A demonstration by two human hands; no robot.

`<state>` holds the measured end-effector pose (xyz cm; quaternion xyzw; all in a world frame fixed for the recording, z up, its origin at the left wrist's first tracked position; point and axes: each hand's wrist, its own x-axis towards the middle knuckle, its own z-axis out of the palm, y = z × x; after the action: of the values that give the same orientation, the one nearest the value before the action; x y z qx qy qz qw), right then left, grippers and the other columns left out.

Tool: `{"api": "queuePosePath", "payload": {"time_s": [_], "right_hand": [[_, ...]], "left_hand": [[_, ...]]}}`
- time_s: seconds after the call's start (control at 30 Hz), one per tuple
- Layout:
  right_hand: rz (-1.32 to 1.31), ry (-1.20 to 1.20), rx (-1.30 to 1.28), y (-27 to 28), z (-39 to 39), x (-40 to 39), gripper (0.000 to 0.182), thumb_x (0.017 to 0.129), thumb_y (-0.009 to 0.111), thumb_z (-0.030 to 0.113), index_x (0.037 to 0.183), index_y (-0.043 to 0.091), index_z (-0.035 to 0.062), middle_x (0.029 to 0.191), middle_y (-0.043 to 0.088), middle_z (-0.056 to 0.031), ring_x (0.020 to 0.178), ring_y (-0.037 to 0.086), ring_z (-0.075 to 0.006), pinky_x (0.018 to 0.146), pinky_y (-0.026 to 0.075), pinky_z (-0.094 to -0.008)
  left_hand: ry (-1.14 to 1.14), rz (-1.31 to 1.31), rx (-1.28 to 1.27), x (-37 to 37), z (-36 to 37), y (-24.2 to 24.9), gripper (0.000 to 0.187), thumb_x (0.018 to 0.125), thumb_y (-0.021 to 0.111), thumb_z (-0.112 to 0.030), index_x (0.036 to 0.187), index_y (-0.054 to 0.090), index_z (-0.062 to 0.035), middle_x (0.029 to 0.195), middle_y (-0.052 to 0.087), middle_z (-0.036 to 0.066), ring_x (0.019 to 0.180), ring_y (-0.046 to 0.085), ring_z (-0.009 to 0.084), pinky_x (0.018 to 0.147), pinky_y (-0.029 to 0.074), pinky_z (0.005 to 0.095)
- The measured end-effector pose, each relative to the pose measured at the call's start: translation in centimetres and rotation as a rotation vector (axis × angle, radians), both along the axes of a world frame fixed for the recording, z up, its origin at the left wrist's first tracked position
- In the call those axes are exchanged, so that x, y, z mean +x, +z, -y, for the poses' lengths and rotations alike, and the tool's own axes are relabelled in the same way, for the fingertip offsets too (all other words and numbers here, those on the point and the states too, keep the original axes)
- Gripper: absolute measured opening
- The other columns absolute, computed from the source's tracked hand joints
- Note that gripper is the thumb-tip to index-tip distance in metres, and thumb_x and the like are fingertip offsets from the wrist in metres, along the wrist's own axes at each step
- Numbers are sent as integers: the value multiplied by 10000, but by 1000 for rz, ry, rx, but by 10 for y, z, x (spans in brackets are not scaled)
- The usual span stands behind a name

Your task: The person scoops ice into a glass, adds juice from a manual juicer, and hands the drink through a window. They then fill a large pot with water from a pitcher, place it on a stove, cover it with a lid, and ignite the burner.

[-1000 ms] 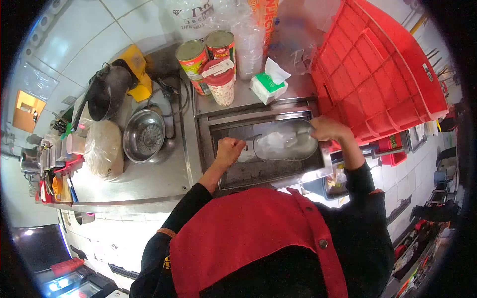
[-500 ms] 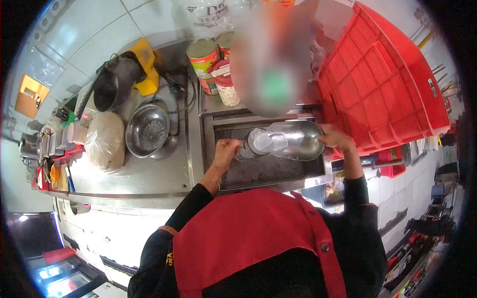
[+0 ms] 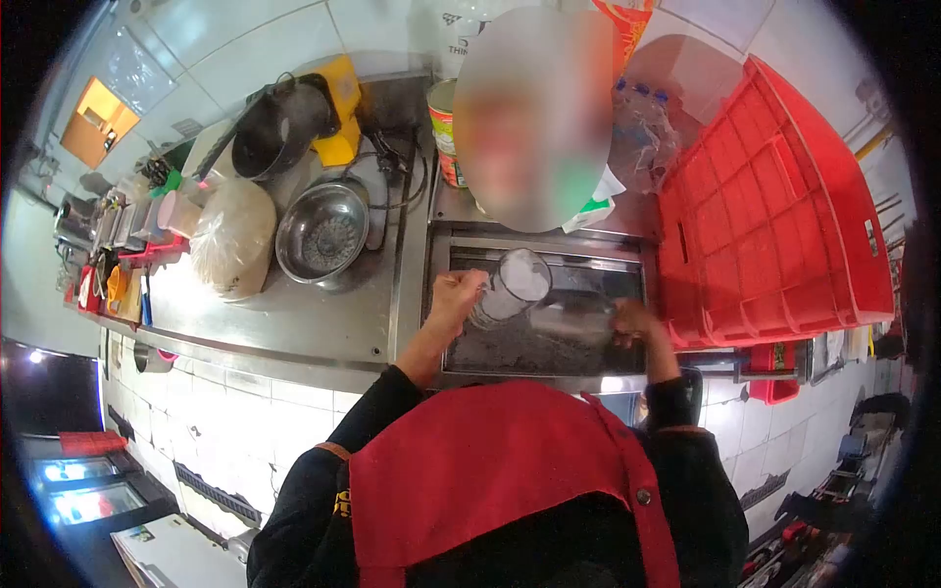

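My left hand (image 3: 457,297) is closed round the handle of a clear glass mug (image 3: 501,306), which tilts over the sunken metal bin (image 3: 600,359). White ice (image 3: 526,275) fills the mug up to its mouth. Just right of the mug, my right hand (image 3: 635,321) grips a metal ice scoop (image 3: 573,318). The scoop is smeared by motion, its front end close to the mug. Dark, wet-looking material lies on the floor of the bin below both.
A big red crate (image 3: 774,211) stands right of the bin. On the steel counter (image 3: 265,328) to the left are a metal bowl (image 3: 323,235), a plastic bag (image 3: 232,238) and a black pot (image 3: 279,135). Food cans (image 3: 443,127) stand behind the bin.
The scoop has come down and away from the mug's mouth, toward the bin's floor. Ice now sits inside the mug, whose mouth shows more. The view has shifted slightly.
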<state>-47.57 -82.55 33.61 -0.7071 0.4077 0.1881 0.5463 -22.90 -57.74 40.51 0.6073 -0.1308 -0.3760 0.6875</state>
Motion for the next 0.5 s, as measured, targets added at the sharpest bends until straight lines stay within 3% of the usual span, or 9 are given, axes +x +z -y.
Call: {"api": "queuePosePath", "payload": {"time_s": [0.13, 0.2, 0.33, 0.43, 0.5], "right_hand": [[-22, 102, -57, -12, -28, 17, 271, 682, 538, 68, 919, 463, -39, 581, 549, -126, 467, 569, -212, 348, 457, -312], [-110, 94, -132, -14, -35, 18, 291, 679, 541, 56, 941, 459, -41, 582, 550, -142, 487, 580, -220, 374, 477, -314], [-96, 119, -131, -66, -26, 13, 294, 677, 533, 45, 946, 465, -52, 593, 556, -152, 492, 584, -226, 396, 489, -321], [-105, 93, -119, -82, -25, 20, 373, 659, 577, 94, 998, 476, -24, 657, 584, -153, 531, 594, -217, 414, 498, -326], [-130, 128, -81, -84, -31, 33, 379, 647, 585, 88, 987, 458, -23, 697, 584, -156, 524, 591, -225, 413, 496, -323]], "left_hand": [[-6, 88, 56, -1, -14, -6, 258, 745, 537, -187, 515, 491, -78, 485, 404, -47, 449, 343, 49, 413, 248, 218], [66, 136, 63, 0, -20, -8, 299, 719, 565, -178, 462, 454, -74, 461, 361, -65, 441, 305, 19, 385, 198, 231], [112, 148, 105, 1, -28, 7, 301, 726, 550, -175, 461, 458, -66, 449, 368, -55, 424, 312, 29, 383, 214, 233], [185, 22, 33, 2, -40, 12, 295, 736, 530, -142, 460, 460, -65, 436, 385, -36, 399, 313, 50, 382, 236, 224], [218, -68, -163, 3, -52, 10, 226, 740, 515, -123, 524, 483, -65, 460, 396, -15, 416, 347, 74, 386, 256, 218]]}}
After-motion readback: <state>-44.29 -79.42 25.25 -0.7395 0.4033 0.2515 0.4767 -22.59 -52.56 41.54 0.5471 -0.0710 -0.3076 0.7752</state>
